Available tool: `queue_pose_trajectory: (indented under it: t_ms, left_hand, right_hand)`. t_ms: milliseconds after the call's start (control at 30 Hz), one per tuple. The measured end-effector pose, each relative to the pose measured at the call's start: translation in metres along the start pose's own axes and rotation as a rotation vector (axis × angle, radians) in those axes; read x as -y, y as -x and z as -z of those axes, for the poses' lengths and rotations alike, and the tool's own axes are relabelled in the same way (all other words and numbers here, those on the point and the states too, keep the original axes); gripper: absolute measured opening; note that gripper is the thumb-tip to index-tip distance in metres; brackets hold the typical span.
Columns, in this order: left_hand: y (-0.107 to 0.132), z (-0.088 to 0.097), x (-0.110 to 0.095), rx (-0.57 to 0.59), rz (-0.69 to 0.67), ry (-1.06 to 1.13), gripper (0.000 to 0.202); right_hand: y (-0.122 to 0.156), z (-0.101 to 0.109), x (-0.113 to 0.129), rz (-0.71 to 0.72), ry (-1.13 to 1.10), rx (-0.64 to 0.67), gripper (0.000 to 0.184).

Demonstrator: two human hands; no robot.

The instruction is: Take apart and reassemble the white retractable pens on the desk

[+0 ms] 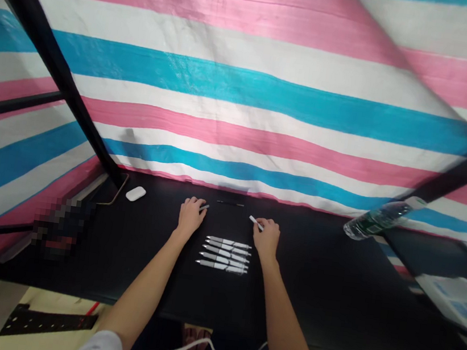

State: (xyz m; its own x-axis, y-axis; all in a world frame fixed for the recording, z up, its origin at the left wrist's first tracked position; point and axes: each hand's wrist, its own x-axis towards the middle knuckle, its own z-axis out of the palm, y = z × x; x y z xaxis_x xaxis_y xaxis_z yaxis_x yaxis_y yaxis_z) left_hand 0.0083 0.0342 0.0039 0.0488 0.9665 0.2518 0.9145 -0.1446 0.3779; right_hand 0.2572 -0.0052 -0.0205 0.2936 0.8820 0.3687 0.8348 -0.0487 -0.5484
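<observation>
From where I stand, the left hand (190, 216) is curled round a slim grey pen part (204, 207), only its tip showing past the fingers. The right hand (265, 239) is closed on a white pen barrel (255, 221), its end pointing up and left. Both work just beyond five white pens (223, 254) lined up side by side mid-way across the black tabletop (322, 284). A thin dark pen refill (230, 203) lies near the far edge, and a white earbud case (135, 193) sits toward the far left corner.

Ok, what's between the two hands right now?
In the head view, five white pens lie side by side on the black table, between the left hand and right hand; a thin dark pen lies farther out.
</observation>
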Motion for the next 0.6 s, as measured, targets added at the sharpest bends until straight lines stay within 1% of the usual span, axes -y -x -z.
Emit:
queue_pose_trajectory:
  t_ms: [100,200,367,467,600]
  left_hand:
    - [0.002,0.000,-0.003,-0.009,-0.021,0.014,0.026]
    - [0.003,0.001,-0.004,-0.031,-0.052,0.056,0.024]
    - [0.000,-0.002,-0.007,-0.073,-0.164,0.166,0.026]
    - [-0.010,-0.009,-0.014,-0.063,-0.216,0.175,0.032]
    - [-0.034,-0.023,-0.027,0.023,-0.256,0.126,0.035]
  right_hand:
    - [0.002,0.000,0.000,-0.036,0.073,0.013,0.019]
    - [0.002,0.000,0.002,-0.043,0.100,0.014,0.020]
    - [0.002,-0.001,0.004,-0.054,0.117,0.016,0.022]
    - [0.002,0.000,0.005,-0.054,0.126,0.015,0.022]
    - [0.002,0.002,0.006,-0.068,0.130,0.025,0.023]
